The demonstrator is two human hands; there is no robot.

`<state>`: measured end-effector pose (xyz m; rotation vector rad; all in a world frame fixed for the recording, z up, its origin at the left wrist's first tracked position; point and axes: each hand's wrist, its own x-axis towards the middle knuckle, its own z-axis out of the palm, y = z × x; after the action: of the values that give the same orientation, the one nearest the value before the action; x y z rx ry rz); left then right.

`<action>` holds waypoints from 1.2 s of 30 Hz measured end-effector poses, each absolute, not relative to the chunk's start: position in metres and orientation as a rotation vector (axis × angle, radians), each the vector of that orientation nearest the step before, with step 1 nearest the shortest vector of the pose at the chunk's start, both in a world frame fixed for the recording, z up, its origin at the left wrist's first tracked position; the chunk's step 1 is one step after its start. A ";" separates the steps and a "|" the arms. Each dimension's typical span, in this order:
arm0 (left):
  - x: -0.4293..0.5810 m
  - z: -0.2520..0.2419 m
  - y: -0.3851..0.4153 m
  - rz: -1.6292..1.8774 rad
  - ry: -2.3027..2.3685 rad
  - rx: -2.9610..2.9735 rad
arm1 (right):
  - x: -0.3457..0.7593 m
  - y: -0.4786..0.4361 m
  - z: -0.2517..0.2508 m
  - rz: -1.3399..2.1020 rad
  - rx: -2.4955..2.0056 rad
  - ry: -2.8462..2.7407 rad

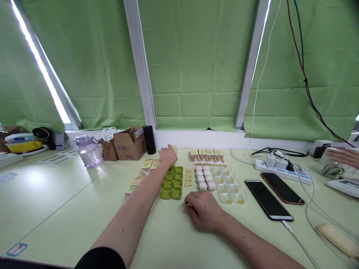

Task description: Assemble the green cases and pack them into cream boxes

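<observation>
My left hand (pixel 168 154) reaches far across the table and closes on a small beige box (pixel 174 149) near the back edge. My right hand (pixel 203 211) rests on the table with its fingers curled, just in front of the rows of parts; whether it holds anything is hidden. Ahead of it lie green square trays (pixel 172 182) in two columns, small yellow pieces (pixel 188 177), pale pink cases (pixel 204 178) and clear lids with yellow centres (pixel 229 185). More beige boxes (pixel 208 156) stand in a row behind them, and others (pixel 148 165) lie at the left.
Two phones (pixel 268 199) lie at the right, one on a white cable, beside a power strip (pixel 282 170). A lilac jug (pixel 89 150), cardboard boxes (pixel 129 144) and a black cylinder (pixel 149 139) stand at the back left. Another person's hand (pixel 343 156) shows at the far right.
</observation>
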<state>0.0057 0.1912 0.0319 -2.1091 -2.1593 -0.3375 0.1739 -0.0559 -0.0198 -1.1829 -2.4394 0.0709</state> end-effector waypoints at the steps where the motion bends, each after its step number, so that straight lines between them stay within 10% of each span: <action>1: 0.006 0.032 0.189 -0.350 -2.151 -2.116 | 0.175 -0.055 -0.020 0.050 -1.190 -2.430; 20: 0.005 0.078 0.032 -1.152 -1.534 -2.770 | 0.231 -0.024 0.001 -0.581 -1.150 -1.655; 36: -0.005 0.030 -0.025 -0.758 -1.193 -3.240 | 0.227 -0.028 0.007 -0.127 -1.444 -1.858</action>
<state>-0.0050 -0.0249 0.0301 -3.2403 -1.1928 -0.7579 0.2269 -0.0280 0.0072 -1.4437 -1.8578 -0.1265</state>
